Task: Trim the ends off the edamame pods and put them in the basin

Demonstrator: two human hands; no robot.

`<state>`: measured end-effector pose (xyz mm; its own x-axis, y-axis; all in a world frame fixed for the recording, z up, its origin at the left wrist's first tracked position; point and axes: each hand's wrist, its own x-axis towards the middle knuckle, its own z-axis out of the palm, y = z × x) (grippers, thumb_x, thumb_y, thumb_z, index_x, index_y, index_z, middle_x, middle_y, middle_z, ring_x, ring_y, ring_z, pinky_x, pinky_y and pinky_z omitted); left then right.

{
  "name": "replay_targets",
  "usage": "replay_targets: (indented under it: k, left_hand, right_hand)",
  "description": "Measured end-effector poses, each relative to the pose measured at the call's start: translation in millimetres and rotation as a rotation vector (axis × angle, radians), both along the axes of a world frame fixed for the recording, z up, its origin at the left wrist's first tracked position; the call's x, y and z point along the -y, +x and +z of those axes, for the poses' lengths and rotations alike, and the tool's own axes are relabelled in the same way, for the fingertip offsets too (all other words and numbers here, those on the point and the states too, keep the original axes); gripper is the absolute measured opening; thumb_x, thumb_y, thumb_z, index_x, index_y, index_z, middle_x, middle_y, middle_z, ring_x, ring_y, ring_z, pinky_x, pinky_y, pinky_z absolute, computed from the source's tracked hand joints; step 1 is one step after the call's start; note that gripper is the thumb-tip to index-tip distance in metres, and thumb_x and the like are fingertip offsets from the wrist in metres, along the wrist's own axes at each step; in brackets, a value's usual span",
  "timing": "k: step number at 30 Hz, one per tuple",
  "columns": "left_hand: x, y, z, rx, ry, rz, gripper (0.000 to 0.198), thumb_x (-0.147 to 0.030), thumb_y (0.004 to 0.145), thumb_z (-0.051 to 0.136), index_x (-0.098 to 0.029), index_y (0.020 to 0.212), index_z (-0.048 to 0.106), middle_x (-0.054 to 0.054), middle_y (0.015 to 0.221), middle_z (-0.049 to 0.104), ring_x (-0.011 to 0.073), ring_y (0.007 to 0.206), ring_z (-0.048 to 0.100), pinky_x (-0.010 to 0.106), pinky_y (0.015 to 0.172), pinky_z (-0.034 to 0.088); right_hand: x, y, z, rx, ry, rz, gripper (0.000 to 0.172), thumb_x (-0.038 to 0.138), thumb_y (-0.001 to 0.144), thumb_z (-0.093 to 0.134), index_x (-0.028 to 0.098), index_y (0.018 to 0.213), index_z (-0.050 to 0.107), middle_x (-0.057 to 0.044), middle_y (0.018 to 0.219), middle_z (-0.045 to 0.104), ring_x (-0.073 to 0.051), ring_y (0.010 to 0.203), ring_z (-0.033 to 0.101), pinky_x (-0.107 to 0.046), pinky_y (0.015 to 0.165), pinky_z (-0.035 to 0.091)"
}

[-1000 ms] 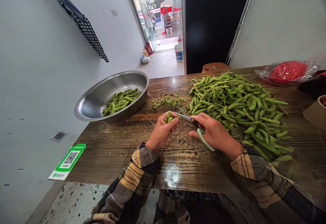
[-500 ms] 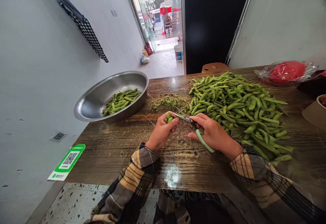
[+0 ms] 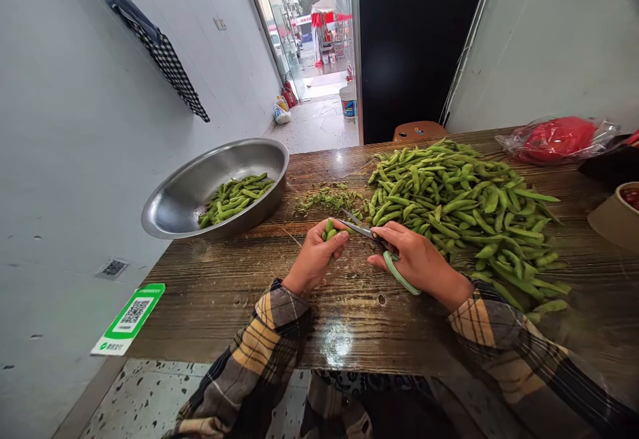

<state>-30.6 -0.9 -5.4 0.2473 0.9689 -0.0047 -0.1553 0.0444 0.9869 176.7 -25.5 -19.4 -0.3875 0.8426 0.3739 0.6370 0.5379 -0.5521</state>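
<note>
My left hand (image 3: 318,255) is closed around a few green edamame pods (image 3: 329,229), whose ends stick out between thumb and fingers. In my right hand (image 3: 417,259) is a pair of scissors (image 3: 402,274) with pale green handles. Their blades are parted and point left, with the lower one close to the pods; whether it touches them I cannot tell. Just beyond the blades lies a scatter of small trimmed bits (image 3: 329,199). A large heap of edamame pods (image 3: 459,206) spreads beside and behind my right hand.
A steel basin (image 3: 167,203) with pods in it stands at the table's back left. The wooden table (image 3: 210,306) carries a green QR-code card (image 3: 130,318) at its left edge. At right are a red item in clear plastic (image 3: 559,141) and a paper bowl (image 3: 612,219).
Both hands, the pods and the scissors keep nearly the same pose. The whole view has shifted slightly, so everything sits a little further left.
</note>
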Motion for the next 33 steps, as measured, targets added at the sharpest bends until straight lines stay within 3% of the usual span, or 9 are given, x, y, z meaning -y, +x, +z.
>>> replay_targets:
  k: [5,13,18,21,24,28,31,33]
  left_hand:
    - [-5,-2,-5.5,0.039,-0.009,0.015,0.023,-0.033,0.074,0.072,-0.016,0.084,0.059,-0.007,0.055,0.046,0.0046,0.047,0.038,0.018,0.046,0.029]
    - [-7,-11,-6.3,0.187,-0.215,0.146,0.033,-0.03,0.064,0.074,-0.017,0.083,0.049,-0.001,0.069,0.06,0.0063,0.049,0.048,0.016,0.041,0.029]
    - [12,-4,5.2,0.123,-0.228,0.069,0.031,-0.026,0.063,0.071,-0.018,0.081,0.046,0.002,0.078,0.065,0.0055,0.048,0.05,0.015,0.038,0.027]
    - [28,6,27.5,-0.119,-0.115,-0.046,0.025,-0.033,0.073,0.067,-0.018,0.083,0.049,-0.001,0.071,0.061,0.0043,0.042,0.041,0.017,0.037,0.023]
    - [35,9,64.4,-0.442,0.156,-0.047,0.017,-0.032,0.079,0.061,-0.017,0.081,0.054,-0.002,0.067,0.057,0.0061,0.047,0.041,0.019,0.044,0.029]
    - [21,-9,122.3,-0.853,0.657,0.311,0.007,-0.024,0.078,0.062,-0.018,0.081,0.061,0.0,0.07,0.059,0.0118,0.065,0.05,0.024,0.062,0.039]
    - [-5,-41,155.4,-1.084,0.859,0.579,0.011,-0.026,0.081,0.059,-0.019,0.089,0.062,0.003,0.078,0.062,0.0164,0.071,0.054,0.029,0.07,0.041]
    - [-26,-68,166.5,-1.235,0.929,0.735,0.018,-0.025,0.084,0.054,-0.018,0.099,0.062,0.008,0.089,0.063,0.0212,0.083,0.057,0.034,0.079,0.043]
  right_hand:
    - [-2,0,-3.4,0.064,-0.021,-0.01,0.04,0.037,0.086,0.063,0.018,0.121,0.058,-0.008,0.103,0.064,-0.022,0.089,0.064,-0.034,0.077,0.051]
    - [-9,4,-16.7,-0.01,0.141,-0.096,0.04,0.044,0.089,0.058,0.018,0.12,0.059,-0.012,0.109,0.065,-0.025,0.089,0.066,-0.036,0.072,0.053]
    - [-13,8,-18.7,-0.03,0.169,-0.119,0.04,0.043,0.087,0.059,0.018,0.118,0.061,-0.011,0.104,0.067,-0.025,0.085,0.066,-0.036,0.07,0.053]
    - [-16,9,-16.8,-0.078,0.188,-0.138,0.04,0.043,0.086,0.06,0.017,0.117,0.06,-0.011,0.103,0.067,-0.026,0.088,0.066,-0.038,0.073,0.054]
    - [-17,10,-13.8,-0.142,0.193,-0.144,0.04,0.043,0.087,0.059,0.018,0.118,0.059,-0.012,0.106,0.066,-0.026,0.091,0.066,-0.039,0.077,0.054]
    - [-15,8,-8.1,-0.19,0.177,-0.146,0.04,0.041,0.088,0.058,0.016,0.119,0.059,-0.012,0.105,0.067,-0.025,0.091,0.066,-0.039,0.08,0.054]
    - [-15,7,-5.7,-0.223,0.204,-0.153,0.038,0.04,0.088,0.058,0.016,0.119,0.06,-0.012,0.107,0.067,-0.025,0.091,0.066,-0.038,0.079,0.054]
    - [-18,7,-5.8,-0.241,0.225,-0.169,0.038,0.041,0.088,0.058,0.017,0.117,0.061,-0.012,0.107,0.067,-0.025,0.092,0.066,-0.038,0.078,0.054]
